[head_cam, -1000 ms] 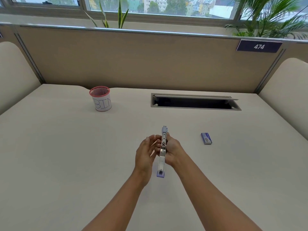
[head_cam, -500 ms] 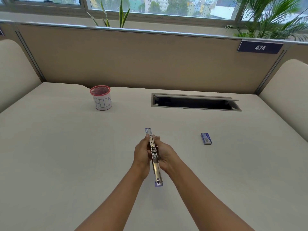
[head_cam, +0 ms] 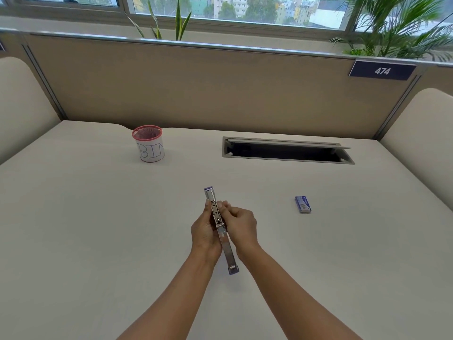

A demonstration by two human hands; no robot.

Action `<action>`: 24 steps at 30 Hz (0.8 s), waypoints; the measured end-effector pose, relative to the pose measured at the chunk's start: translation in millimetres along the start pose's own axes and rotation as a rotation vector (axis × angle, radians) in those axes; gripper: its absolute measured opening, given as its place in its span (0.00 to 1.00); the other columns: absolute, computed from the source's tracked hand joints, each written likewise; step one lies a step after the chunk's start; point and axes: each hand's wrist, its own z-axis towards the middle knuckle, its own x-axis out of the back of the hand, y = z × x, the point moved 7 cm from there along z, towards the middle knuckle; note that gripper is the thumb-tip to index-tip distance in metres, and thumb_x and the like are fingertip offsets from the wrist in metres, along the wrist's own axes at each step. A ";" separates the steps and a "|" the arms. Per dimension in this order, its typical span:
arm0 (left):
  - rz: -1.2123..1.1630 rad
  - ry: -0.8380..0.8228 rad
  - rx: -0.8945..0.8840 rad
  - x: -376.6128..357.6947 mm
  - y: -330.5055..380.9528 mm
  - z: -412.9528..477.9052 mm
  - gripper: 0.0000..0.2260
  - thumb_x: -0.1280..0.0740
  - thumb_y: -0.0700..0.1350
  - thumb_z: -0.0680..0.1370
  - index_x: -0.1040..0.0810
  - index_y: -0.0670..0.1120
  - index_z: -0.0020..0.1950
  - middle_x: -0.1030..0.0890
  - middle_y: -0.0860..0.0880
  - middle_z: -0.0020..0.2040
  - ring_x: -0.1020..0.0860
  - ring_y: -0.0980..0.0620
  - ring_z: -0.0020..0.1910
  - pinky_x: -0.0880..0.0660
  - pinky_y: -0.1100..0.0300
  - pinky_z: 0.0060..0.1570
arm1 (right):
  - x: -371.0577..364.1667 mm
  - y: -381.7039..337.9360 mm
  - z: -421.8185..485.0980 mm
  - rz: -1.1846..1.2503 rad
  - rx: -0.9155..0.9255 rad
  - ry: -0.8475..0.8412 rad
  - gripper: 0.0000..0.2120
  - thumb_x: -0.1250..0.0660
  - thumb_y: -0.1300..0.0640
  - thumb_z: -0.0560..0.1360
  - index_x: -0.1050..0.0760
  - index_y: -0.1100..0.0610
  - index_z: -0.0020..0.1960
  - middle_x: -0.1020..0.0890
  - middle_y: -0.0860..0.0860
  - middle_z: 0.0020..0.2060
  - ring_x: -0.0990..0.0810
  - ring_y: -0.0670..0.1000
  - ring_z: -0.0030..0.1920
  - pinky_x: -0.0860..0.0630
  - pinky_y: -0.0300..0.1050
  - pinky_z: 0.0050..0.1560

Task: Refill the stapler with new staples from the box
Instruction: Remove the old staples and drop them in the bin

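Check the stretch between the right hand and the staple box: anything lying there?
Nothing. In the head view, only bare desk separates the right hand from the staple box.

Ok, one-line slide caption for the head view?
Both hands, left and right, hold the opened stapler above the desk; staple box lies untouched.
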 end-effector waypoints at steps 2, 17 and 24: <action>-0.020 0.014 -0.004 0.6 3.2 1.1 0.12 0.34 0.49 0.75 0.21 0.40 0.43 0.17 0.45 0.38 0.18 0.50 0.38 0.23 0.54 0.52 | 1.5 -6.9 -2.4 -0.011 0.050 0.002 0.08 0.32 0.53 0.73 0.17 0.57 0.42 0.17 0.49 0.35 0.18 0.47 0.40 0.23 0.38 0.45; 0.028 -0.024 0.021 -3.6 5.4 -1.7 0.14 0.42 0.50 0.80 0.22 0.42 0.48 0.16 0.47 0.38 0.17 0.53 0.38 0.21 0.61 0.36 | -3.2 -13.1 -7.0 -0.062 0.132 0.015 0.06 0.27 0.59 0.69 0.17 0.58 0.45 0.16 0.51 0.37 0.18 0.42 0.38 0.26 0.24 0.39; 0.020 -0.019 0.027 -0.8 8.1 -1.7 0.14 0.40 0.50 0.79 0.21 0.42 0.44 0.16 0.46 0.38 0.17 0.51 0.36 0.20 0.58 0.38 | -5.3 -29.3 -11.8 -0.352 0.325 0.014 0.07 0.32 0.53 0.72 0.17 0.54 0.45 0.15 0.52 0.39 0.18 0.48 0.42 0.22 0.42 0.48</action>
